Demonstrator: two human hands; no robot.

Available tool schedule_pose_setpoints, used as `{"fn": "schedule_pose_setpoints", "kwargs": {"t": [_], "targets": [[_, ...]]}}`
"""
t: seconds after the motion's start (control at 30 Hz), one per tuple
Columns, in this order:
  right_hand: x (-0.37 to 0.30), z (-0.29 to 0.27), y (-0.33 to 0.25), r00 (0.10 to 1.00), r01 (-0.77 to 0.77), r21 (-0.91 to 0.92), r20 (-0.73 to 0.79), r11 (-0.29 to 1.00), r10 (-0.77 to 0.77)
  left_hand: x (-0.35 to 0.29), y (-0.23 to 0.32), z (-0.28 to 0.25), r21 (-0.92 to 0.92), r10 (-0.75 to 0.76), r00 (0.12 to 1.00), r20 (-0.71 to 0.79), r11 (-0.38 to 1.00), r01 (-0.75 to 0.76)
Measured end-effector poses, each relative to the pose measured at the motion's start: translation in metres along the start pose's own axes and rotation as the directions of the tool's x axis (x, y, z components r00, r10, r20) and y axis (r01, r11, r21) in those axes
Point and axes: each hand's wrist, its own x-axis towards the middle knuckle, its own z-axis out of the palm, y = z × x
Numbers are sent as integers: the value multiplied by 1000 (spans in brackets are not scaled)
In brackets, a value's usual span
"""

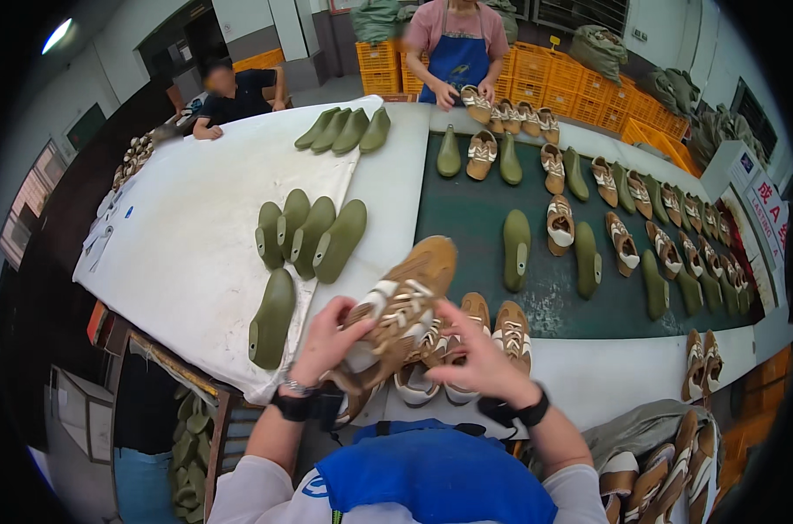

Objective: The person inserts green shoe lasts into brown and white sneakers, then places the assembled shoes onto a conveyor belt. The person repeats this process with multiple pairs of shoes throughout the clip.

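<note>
My left hand (328,339) is closed around the heel end of a brown and white sneaker (424,272), which is tilted with its toe pointing away from me. Beside its laces is my right hand (492,367), thumb and fingers spread; whether a fingertip touches the shoe I cannot tell. Under and behind both hands, more sneakers (511,334) stand along the near edge of the white table (580,371), partly covered. To the left, a green shoe last (272,316) lies on white cloth, near a group of several green lasts (339,240).
Rows of sneakers (560,223) and lasts (516,249) stand on a green belt (466,288). Across it, a person in a blue apron (457,65) holds a sneaker. Another person (235,96) leans at the far left. A sack of shoes (667,476) stands lower right; orange crates (545,74) line the back.
</note>
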Motion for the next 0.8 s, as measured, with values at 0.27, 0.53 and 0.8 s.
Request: {"fn": "schedule_pose_setpoints", "kwargs": {"t": [0.27, 0.53, 0.8], "targets": [[26, 74, 32, 873, 10, -407, -441, 913, -206, 10, 34, 33, 277, 370, 929, 13, 892, -358], [49, 78, 40, 755, 35, -399, -589, 916, -286, -4, 58, 16, 366, 373, 926, 65, 854, -370], [84, 24, 26, 696, -54, -663, -561, 747, -448, -43, 91, -44, 341, 668, 744, 21, 695, -633]]}}
